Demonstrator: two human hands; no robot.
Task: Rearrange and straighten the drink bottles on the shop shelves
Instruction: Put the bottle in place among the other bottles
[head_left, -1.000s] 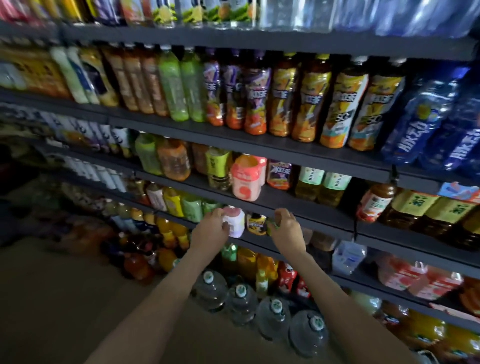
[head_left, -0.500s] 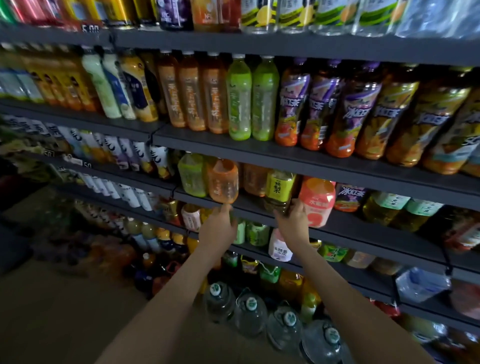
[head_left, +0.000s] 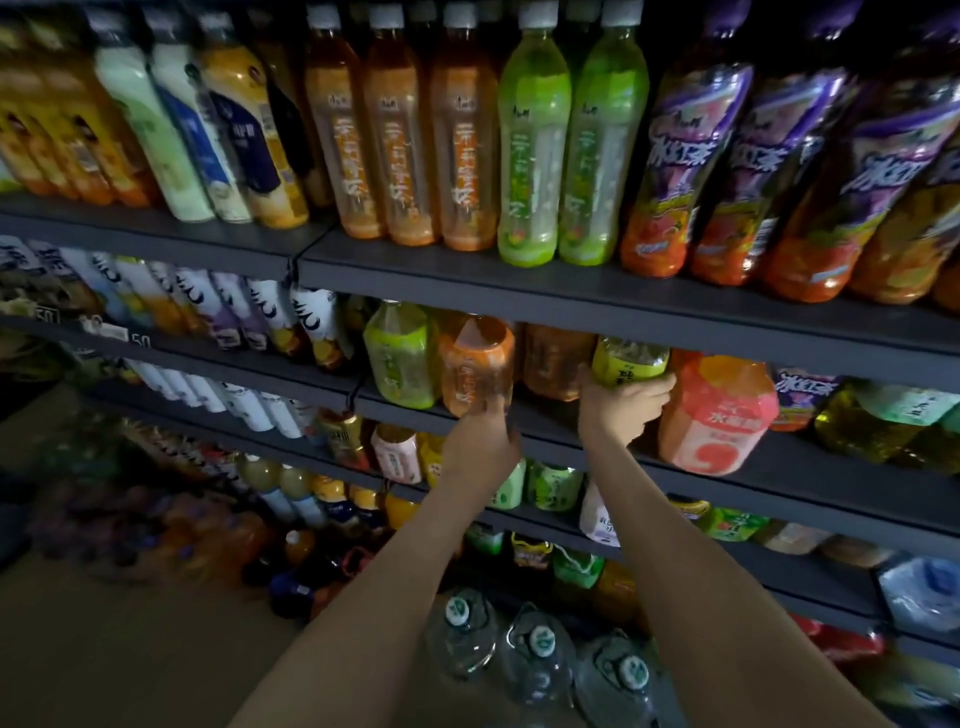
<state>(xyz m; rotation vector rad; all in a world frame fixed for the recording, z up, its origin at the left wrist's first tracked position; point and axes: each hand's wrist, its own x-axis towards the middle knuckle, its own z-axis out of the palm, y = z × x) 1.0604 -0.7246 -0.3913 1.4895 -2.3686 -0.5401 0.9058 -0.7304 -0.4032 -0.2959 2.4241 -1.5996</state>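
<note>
Both my hands are up at the second dark shelf (head_left: 571, 441). My left hand (head_left: 480, 441) touches the base of a large orange tea bottle (head_left: 475, 366) at the shelf's front, its fingertips against the bottle's lower edge. My right hand (head_left: 621, 402) grips a yellow-green labelled bottle (head_left: 628, 358) round its lower part. A big pink-orange bottle (head_left: 717, 413) stands just right of that hand, and a light green bottle (head_left: 400, 356) stands left of the orange one.
The shelf above carries tall orange (head_left: 400, 140), green (head_left: 532, 150) and purple-labelled bottles (head_left: 680, 171) in rows. Lower shelves hold small bottles and cans. Large clear water jugs (head_left: 540, 654) stand on the floor below my arms. Bare floor lies at the lower left.
My hands have gone up from the third shelf to the second. The left now reaches the orange tea bottle, and the right has closed round the yellow-green bottle. The view has moved closer.
</note>
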